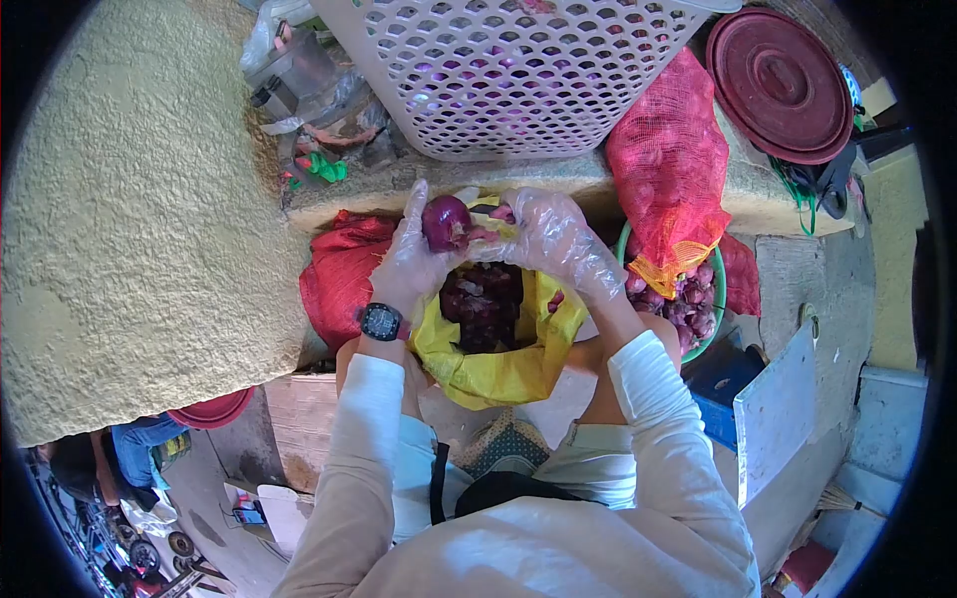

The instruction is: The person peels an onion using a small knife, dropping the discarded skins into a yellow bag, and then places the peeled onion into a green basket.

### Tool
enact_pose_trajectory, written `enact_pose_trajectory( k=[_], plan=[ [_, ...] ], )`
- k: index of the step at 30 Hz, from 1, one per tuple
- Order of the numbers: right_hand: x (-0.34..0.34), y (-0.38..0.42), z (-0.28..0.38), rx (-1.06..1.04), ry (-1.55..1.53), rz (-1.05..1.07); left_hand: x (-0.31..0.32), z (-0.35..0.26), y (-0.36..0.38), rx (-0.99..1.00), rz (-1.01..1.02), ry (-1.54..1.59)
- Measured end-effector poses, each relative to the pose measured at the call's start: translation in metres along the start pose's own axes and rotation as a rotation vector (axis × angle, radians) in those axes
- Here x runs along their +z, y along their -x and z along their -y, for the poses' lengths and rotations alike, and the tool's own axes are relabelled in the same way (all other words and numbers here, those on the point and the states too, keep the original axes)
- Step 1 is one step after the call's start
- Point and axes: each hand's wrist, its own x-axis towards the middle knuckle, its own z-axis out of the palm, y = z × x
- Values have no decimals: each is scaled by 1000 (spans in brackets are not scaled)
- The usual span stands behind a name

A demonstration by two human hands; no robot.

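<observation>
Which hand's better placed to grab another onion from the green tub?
Right, probably. The right hand is nearer the green tub, which stands on that side. The left hand is farther off and holds an onion.

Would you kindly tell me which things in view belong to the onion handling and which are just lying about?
Likely in use: purple onion in the left hand; yellow sack; green basin of onions; filled red mesh bag; white basket.

Apparently lying about: maroon lid; blue box.
</observation>
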Motion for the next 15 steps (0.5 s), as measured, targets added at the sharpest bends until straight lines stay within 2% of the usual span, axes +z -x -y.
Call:
enact_pose_trajectory(
  k=[3,6,8,11,15],
  plan=[
    [-2,0,8,-15,8,26,11,7,2,-60,51,88],
    [0,0,8,-18,49,60,10,9,-3,-30,-46,175],
    [3,1,5,-28,69,46,14,8,4,-40,63,94],
    [4,1,2,-57,69,8,11,7,4,-70,117,150],
    [1,-1,5,8,46,34,12,10,3,-47,214,71]
  ],
)
